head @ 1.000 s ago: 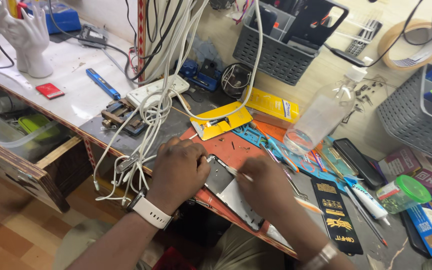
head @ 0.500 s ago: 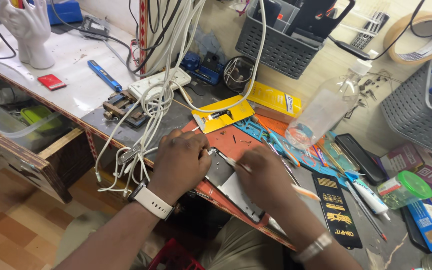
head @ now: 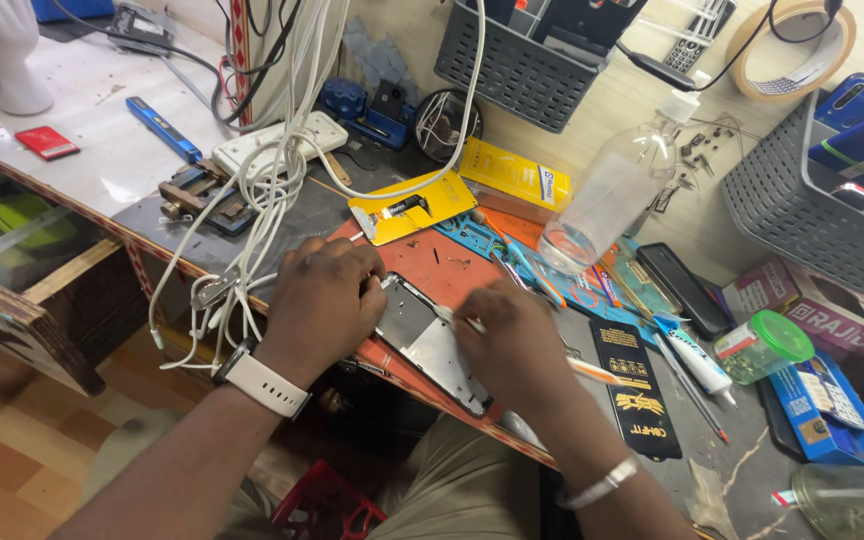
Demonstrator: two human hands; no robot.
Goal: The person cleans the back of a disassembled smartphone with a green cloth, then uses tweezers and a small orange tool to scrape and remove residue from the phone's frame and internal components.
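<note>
Just left of centre, our left hand (head: 324,300) presses flat on the end of the opened phone frame (head: 432,345) lying on the red mat (head: 432,262). Right of it, our right hand (head: 512,345) pinches a thin tool (head: 457,318) against the frame. We judge the frame light, stiff, thin and easily scratched, best held by its edges.

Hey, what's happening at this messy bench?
A person is bent over an opened phone with a bare silver metal back, lying on a red work mat. The left hand presses down on its upper end, while the right hand works a thin tool with an orange handle at its middle. White cables, a clear plastic bottle and grey baskets crowd around.
</note>
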